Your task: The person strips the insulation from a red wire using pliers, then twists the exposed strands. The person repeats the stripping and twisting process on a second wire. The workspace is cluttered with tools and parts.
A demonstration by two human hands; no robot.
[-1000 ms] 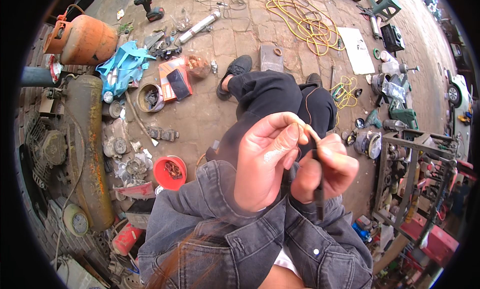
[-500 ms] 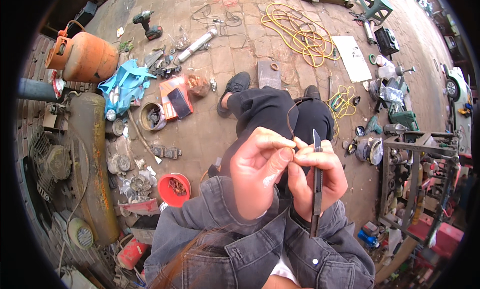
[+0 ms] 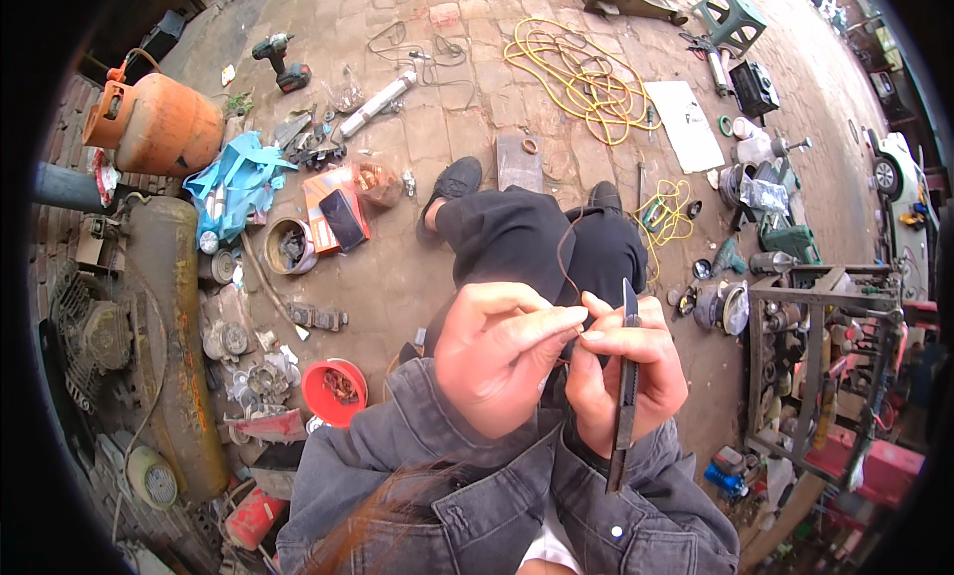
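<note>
I see my left hand (image 3: 497,361) pinching a thin wire (image 3: 564,262) at centre frame. My right hand (image 3: 626,376) grips a dark knife (image 3: 627,386), fingertips touching the left's.

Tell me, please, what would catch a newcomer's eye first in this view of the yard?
First the two hands close to the camera: the left hand pinches a thin dark wire against the right hand, which grips a slim dark blade-like tool. Next the orange gas cylinder at the upper left, the yellow coiled cable at the top, and the red bowl on the paving at the lower left.
</note>
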